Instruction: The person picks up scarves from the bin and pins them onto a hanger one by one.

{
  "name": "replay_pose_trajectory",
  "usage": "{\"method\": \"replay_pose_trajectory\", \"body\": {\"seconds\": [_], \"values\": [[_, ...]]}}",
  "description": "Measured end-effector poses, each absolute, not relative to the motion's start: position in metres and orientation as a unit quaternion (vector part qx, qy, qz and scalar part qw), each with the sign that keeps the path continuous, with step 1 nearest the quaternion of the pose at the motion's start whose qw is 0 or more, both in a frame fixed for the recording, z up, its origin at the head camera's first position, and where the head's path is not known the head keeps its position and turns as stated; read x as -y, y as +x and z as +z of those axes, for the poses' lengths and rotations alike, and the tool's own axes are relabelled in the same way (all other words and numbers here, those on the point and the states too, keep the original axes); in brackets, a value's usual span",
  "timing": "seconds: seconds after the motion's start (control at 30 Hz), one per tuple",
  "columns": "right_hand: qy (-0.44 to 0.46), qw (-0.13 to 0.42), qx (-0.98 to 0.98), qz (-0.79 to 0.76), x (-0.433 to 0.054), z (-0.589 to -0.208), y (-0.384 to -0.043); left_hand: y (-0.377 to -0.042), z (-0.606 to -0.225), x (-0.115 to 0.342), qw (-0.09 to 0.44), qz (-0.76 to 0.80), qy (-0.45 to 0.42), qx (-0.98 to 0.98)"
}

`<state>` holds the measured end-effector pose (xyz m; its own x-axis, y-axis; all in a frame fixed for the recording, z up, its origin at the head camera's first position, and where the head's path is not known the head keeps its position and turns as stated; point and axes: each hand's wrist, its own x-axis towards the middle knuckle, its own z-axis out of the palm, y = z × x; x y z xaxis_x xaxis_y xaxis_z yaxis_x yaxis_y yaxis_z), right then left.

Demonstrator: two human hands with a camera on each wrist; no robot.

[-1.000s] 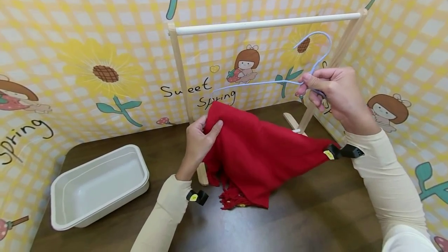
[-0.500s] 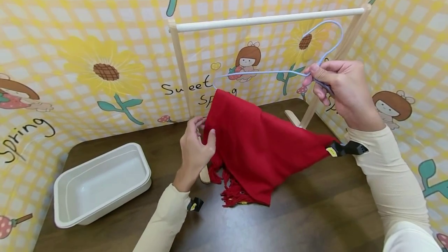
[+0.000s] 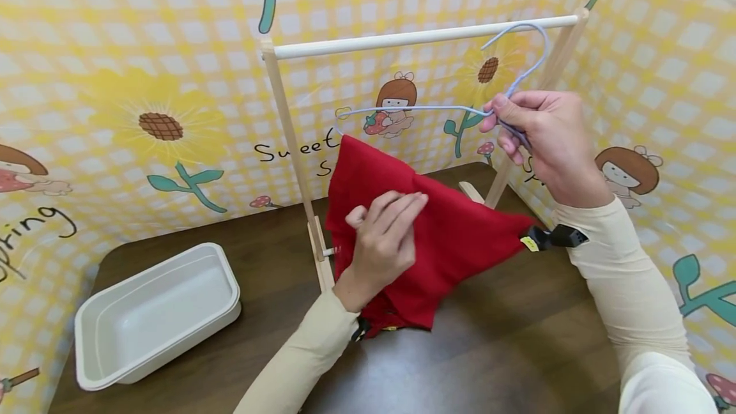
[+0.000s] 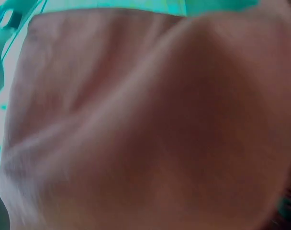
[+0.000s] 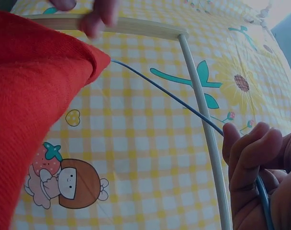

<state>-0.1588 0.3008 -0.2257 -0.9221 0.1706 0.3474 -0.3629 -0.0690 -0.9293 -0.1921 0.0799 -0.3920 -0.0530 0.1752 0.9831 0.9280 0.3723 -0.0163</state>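
My right hand (image 3: 552, 139) grips a light-blue wire clothes hanger (image 3: 425, 108) just below its hook. The hook curves up and overlaps the rack's white rail in the head view. A red fringed scarf (image 3: 379, 168) hangs draped over the hanger's lower part, tapering toward the right wrist. My left hand (image 3: 382, 238) is in front of the scarf, fingers extended up and to the right across the cloth. In the right wrist view, the hanger's wire (image 5: 164, 91) runs from the scarf's corner into the curled right fingers (image 5: 253, 148). The left wrist view is mostly filled by blurred skin.
A wooden garment rack with a white rail (image 3: 425, 38) stands behind the scarf on the dark brown table (image 3: 517, 344). At the left is a pale grey plastic tub (image 3: 155, 312). Yellow checked cloth (image 3: 190, 5) with printed flowers covers the walls.
My left hand has let go of the scarf's left edge and moved right, in front of the cloth. The hanger and scarf have risen, the hook now level with the rail in view.
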Motion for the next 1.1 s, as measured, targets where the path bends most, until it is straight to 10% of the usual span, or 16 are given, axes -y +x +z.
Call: {"method": "replay_pose_trajectory", "body": {"seconds": [0.7, 1.1], "values": [[0.114, 0.150, 0.720, 0.667, -0.274, -0.253, -0.165, -0.196, -0.377, -0.103, 0.388, -0.294, -0.482, 0.728], [0.099, 0.145, 0.734, 0.656, -0.263, -0.269, -0.153, -0.190, -0.370, -0.120, 0.441, -0.317, -0.423, 0.725]]}}
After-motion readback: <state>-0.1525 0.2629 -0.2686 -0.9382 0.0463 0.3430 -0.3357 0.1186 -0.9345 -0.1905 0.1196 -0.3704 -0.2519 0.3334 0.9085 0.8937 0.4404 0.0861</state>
